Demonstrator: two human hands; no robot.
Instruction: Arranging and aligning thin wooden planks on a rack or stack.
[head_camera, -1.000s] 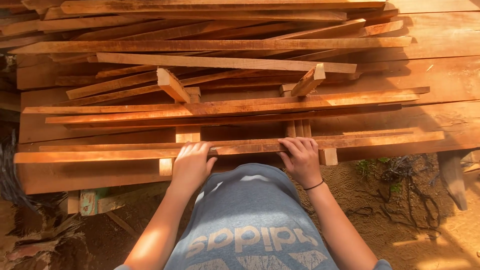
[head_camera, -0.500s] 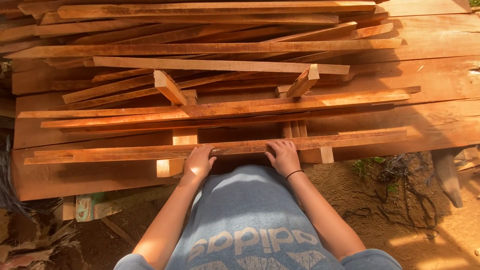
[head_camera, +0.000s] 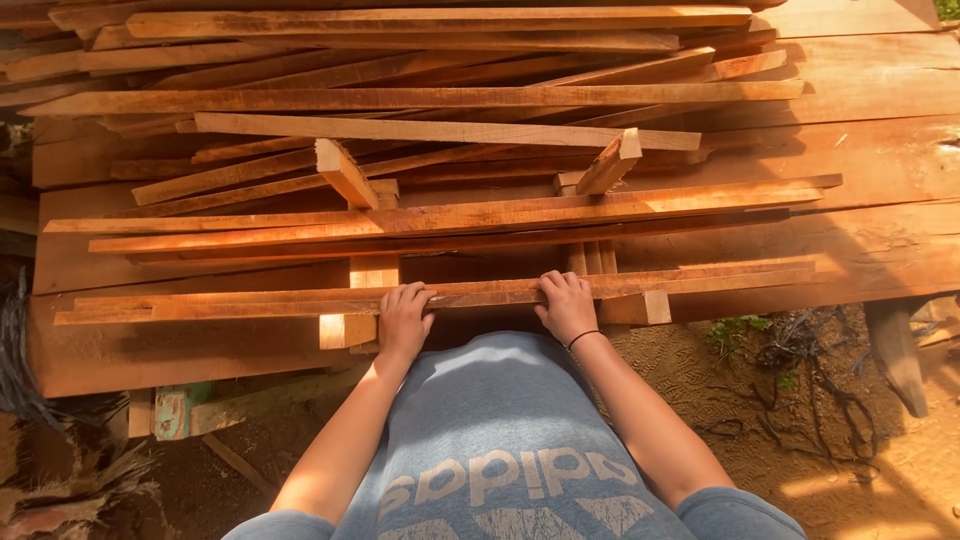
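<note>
A long thin wooden slat (head_camera: 250, 303) lies across the near edge of a stack of reddish planks. My left hand (head_camera: 403, 322) grips it from above, fingers curled over its top edge. My right hand (head_camera: 565, 305), with a dark band at the wrist, grips the same slat a little to the right. The slat runs from far left to about the right third of the view and rests on short wooden blocks (head_camera: 345, 330). I stand close against the stack, grey shirt below my arms.
Many more slats and wide boards (head_camera: 880, 160) are piled behind, some crossed at angles, with two short offcuts (head_camera: 343, 172) sticking up. Sandy ground with roots and weeds (head_camera: 790, 360) lies at the right; scrap wood and debris at lower left.
The slat has shifted leftwards and both hands have slid closer together on it. The view has tilted slightly.
</note>
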